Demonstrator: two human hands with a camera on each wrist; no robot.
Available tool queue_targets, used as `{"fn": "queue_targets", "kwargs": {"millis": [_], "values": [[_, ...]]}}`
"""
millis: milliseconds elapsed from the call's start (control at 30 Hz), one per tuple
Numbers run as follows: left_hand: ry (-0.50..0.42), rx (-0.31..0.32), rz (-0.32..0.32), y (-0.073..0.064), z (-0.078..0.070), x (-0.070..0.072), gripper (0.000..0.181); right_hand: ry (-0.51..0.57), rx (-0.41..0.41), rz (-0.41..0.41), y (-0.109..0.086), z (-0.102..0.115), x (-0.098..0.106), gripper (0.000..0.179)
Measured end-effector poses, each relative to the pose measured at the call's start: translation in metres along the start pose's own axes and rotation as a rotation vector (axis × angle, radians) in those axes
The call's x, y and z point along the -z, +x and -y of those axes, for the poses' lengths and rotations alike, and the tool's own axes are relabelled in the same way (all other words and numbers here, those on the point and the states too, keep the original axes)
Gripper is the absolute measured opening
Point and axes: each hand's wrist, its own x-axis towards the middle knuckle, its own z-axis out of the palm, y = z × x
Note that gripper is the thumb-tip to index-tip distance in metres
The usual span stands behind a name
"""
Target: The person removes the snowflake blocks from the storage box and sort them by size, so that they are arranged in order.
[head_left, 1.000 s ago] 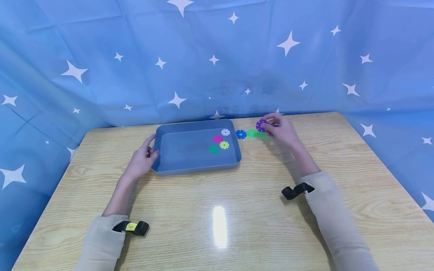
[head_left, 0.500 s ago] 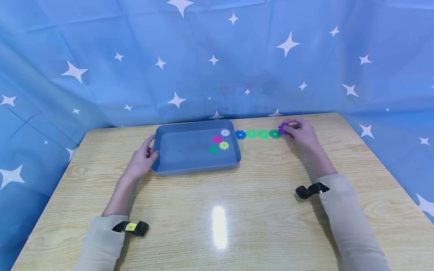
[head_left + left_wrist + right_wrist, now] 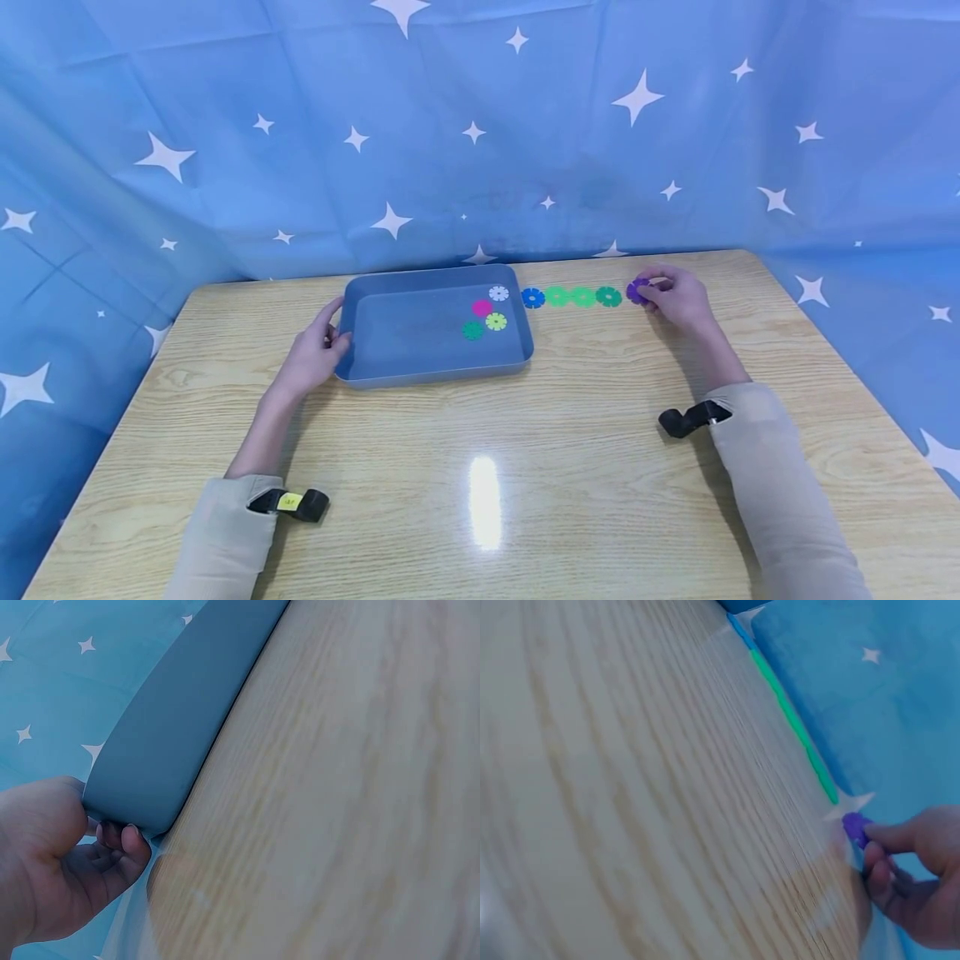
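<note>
Between fingers (image 3: 879, 879), purple notched disc (image 3: 634, 290).

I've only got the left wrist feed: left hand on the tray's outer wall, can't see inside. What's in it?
Observer: Four discs lie in the tray, toward its right end: white, pink, yellow-green and dark green.
Operator: Right hand?
Observer: The right hand pinches a purple disc.
Operator: Anything between that and the tray?
Observer: A row of four discs on the table: a blue disc nearest the tray, two light green discs, then a second dark green disc.
</note>
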Motion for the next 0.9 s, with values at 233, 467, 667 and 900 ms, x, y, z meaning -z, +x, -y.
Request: {"fn": "queue_targets", "kwargs": {"millis": [233, 467, 667, 900], "values": [[-0.001, -0.002, 0.001, -0.0001, 0.0001, 0.0001, 0.061, -0.107, -0.004, -0.039, -0.0013, 0.0028, -0.0043, 0.034], [-0.001, 0.001, 0.009, -0.0005, -0.0007, -0.0001, 0.061, -0.134, -0.005, -0.048, -0.002, 0.0025, -0.0067, 0.035], [-0.001, 0.001, 0.008, -0.0005, 0.0, -0.0005, 0.061, -0.113, -0.004, -0.042, -0.0037, 0.0049, -0.0067, 0.039], [0.001, 0.002, 0.007, -0.0003, 0.0001, 0.0, 0.061, -0.093, 0.034, -0.055, -0.0064, 0.0102, -0.0055, 0.037]]}}
